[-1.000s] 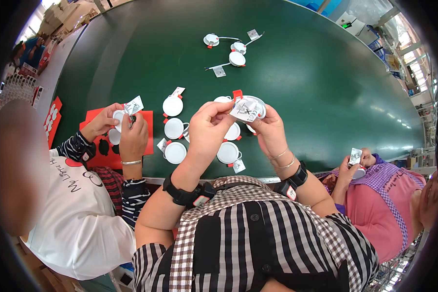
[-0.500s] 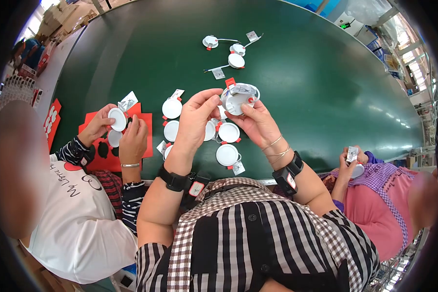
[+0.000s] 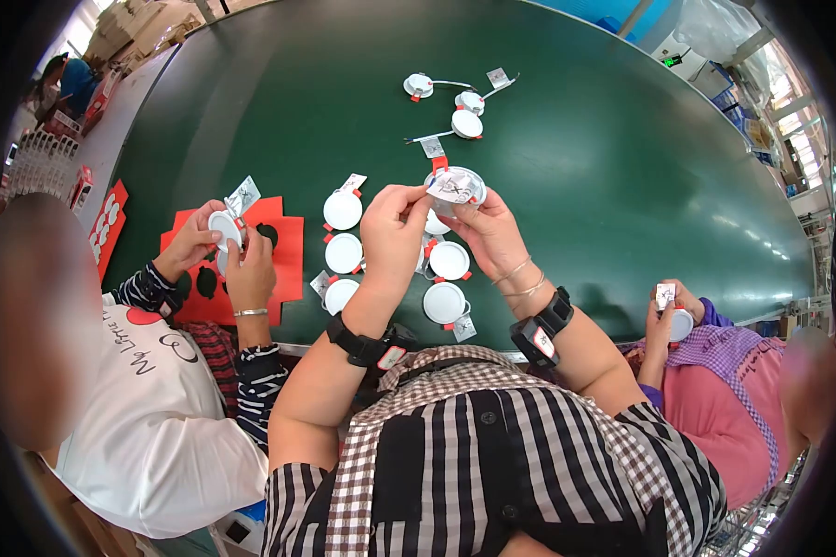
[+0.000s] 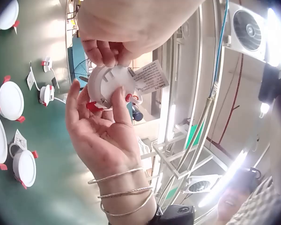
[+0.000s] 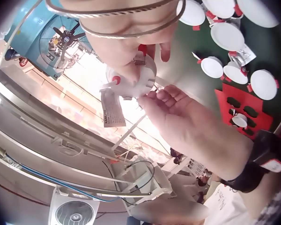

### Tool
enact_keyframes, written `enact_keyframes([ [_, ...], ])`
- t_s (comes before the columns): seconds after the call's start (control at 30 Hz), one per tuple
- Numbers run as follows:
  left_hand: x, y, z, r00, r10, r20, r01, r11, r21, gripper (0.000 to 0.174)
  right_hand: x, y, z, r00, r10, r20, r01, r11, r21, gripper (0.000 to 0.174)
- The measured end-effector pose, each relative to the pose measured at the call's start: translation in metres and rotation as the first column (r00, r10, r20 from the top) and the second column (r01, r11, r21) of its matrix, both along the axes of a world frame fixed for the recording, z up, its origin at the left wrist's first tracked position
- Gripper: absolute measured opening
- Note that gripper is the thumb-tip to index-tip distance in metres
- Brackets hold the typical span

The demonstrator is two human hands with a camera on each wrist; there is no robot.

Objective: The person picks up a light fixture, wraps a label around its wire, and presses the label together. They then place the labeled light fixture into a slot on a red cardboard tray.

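A round white downlight [image 3: 469,175] with red clips is held up over the green table, its printed label [image 3: 454,186] lying across its back in the head view. My right hand [image 3: 489,234] grips its near side; the left wrist view shows the right thumb [image 4: 119,101] pressed on the housing [image 4: 107,85]. With bent fingers, my left hand [image 3: 392,232] pinches at the opposite edge, where the right wrist view shows the left fingertips [image 5: 161,93] right at the rim. What lies between those fingertips is mostly hidden.
Several more downlights [image 3: 444,303] lie on the green table [image 3: 585,186] before me, and 3 with cables [image 3: 467,124] lie farther out. To the left, a person [image 3: 176,418] handles a downlight over a red cut-out sheet [image 3: 290,260]; another person [image 3: 724,371] works at the right.
The downlight was turned with its open back showing half a second ago; now it is tilted and its label lies over the back again. My left hand has stayed at its edge.
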State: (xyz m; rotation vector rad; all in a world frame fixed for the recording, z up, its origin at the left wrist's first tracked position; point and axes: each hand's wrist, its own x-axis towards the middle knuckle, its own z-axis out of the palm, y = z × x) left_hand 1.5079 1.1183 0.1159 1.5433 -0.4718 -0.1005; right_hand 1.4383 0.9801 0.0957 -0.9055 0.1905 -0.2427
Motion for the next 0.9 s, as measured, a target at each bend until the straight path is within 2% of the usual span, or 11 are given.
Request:
enact_keyframes([
  [0.07,0.009,0.002,-0.012,0.98,-0.072,0.185,0.041,0.985,0.165,0.022,0.006,-0.007,-0.006,0.998,0.005,-0.06,-0.004,1.0,0.007,0.029],
  [0.1,0.012,0.004,-0.019,0.979,-0.067,0.193,0.035,0.986,0.162,0.022,0.01,-0.01,-0.008,0.992,0.01,-0.125,-0.008,1.0,0.015,0.029],
  [0.17,0.017,0.01,-0.034,0.984,-0.062,-0.167,0.075,0.994,0.076,0.04,0.023,-0.015,-0.012,0.992,0.017,-0.128,-0.013,1.0,0.026,0.029],
  [0.2,0.02,0.02,-0.04,0.964,-0.074,-0.255,0.085,0.996,0.034,0.055,0.031,-0.018,-0.014,0.99,0.019,-0.14,-0.013,0.999,0.042,0.028],
  [0.3,0.01,0.057,-0.064,0.941,0.0,-0.338,0.055,0.986,0.154,0.034,0.062,-0.027,-0.029,0.988,0.032,-0.149,-0.038,0.998,-0.041,0.026],
  [0.37,-0.01,0.086,-0.069,0.9,-0.049,-0.433,0.148,0.969,0.197,0.028,0.084,-0.027,-0.027,0.977,0.049,-0.206,-0.055,0.998,-0.026,0.026],
  [0.43,-0.026,0.121,-0.092,0.862,-0.167,-0.478,0.316,0.915,0.251,0.029,0.112,-0.028,-0.036,0.923,0.058,-0.381,-0.09,0.994,-0.066,0.028],
  [0.5,-0.048,0.15,-0.096,0.771,-0.139,-0.621,0.341,0.914,0.219,0.028,0.14,-0.026,-0.051,0.929,0.099,-0.357,-0.139,0.986,-0.089,0.029],
  [0.57,-0.069,0.181,-0.108,0.733,-0.088,-0.674,0.269,0.948,0.168,0.026,0.165,-0.02,-0.055,0.91,0.139,-0.392,-0.173,0.984,-0.053,0.028],
  [0.7,-0.109,0.228,-0.122,0.689,0.016,-0.725,0.204,0.955,0.214,0.03,0.213,-0.01,-0.083,0.889,0.111,-0.445,-0.185,0.975,-0.126,0.029],
  [0.9,-0.14,0.246,-0.11,0.61,0.164,-0.775,0.146,0.938,0.313,0.03,0.259,0.009,-0.115,0.894,-0.01,-0.449,-0.121,0.957,-0.262,0.03],
])
